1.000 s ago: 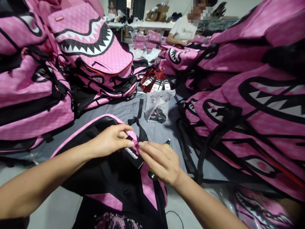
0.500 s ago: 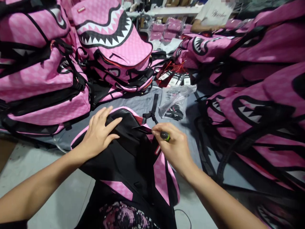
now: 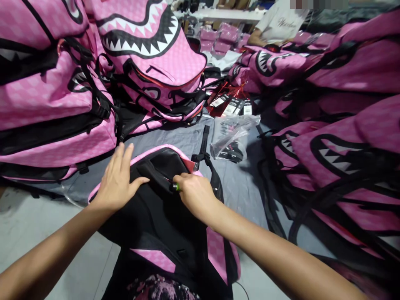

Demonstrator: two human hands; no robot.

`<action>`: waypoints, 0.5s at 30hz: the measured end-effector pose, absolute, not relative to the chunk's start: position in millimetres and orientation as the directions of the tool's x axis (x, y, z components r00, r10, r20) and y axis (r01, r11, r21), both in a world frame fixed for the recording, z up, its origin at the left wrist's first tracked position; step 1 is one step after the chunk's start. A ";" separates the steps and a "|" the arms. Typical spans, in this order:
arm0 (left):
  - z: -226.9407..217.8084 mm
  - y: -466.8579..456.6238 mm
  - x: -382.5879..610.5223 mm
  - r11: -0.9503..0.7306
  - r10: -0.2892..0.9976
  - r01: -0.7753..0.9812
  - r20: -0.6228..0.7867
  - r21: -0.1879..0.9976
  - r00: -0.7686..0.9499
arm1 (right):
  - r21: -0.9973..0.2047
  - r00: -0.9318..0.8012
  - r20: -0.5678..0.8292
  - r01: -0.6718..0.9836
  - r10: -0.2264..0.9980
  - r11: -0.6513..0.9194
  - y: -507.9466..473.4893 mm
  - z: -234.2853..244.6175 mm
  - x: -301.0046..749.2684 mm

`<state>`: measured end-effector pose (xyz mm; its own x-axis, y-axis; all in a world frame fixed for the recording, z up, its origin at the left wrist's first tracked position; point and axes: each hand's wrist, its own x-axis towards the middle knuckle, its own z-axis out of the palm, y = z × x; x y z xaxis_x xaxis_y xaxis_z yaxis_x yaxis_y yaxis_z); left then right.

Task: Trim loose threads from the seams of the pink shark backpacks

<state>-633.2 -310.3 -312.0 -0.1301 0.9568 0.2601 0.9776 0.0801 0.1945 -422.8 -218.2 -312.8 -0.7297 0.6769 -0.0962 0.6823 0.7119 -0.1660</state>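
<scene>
In front of me a pink and black backpack [image 3: 150, 216] lies with its black side up, its lower end toward my lap. My left hand [image 3: 117, 183] is flat at the bag's left edge, fingers straight and thumb out, holding nothing. Over the upper part of the bag, beside a black flap [image 3: 156, 173], my right hand [image 3: 198, 193] is closed around a small tool with a black and green handle end [image 3: 175, 186]. Its kind cannot be made out. A black strap with a buckle [image 3: 203, 157] lies at the bag's top right.
Pink shark-mouth backpacks are piled at the left [image 3: 56, 100], the back [image 3: 162, 62] and the right [image 3: 337, 150]. A clear plastic bag [image 3: 233, 139] and hang tags with red strings [image 3: 231, 106] lie on the grey cloth [image 3: 240, 187]. Another person [image 3: 278, 25] stands at the back.
My right hand has moved left and inward over the bag, with the tool's handle end now pointing left. The thin card-like piece at its fingers no longer shows. My left hand has shifted slightly left.
</scene>
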 end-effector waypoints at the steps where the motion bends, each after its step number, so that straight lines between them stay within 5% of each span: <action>1: -311.2 -309.6 -633.9 0.143 0.966 0.970 0.184 0.195 -0.179 | -0.153 -0.738 -0.108 0.675 0.666 0.722 -218.6 -313.1 -424.7; 4: -312.8 -307.3 -636.2 0.168 0.980 0.969 0.075 0.179 -0.184 | -0.168 -0.749 -0.146 0.663 0.647 0.730 -218.1 -312.8 -428.5; 9: -323.7 -305.2 -639.8 0.183 0.960 0.971 0.184 0.152 -0.209 | -0.212 -0.765 -0.209 0.644 0.609 0.735 -212.0 -300.6 -428.9; 15: -322.4 -298.8 -644.5 0.146 0.962 0.972 0.201 0.183 -0.182 | -0.403 -0.778 0.083 0.545 0.622 0.735 -194.0 -294.8 -471.6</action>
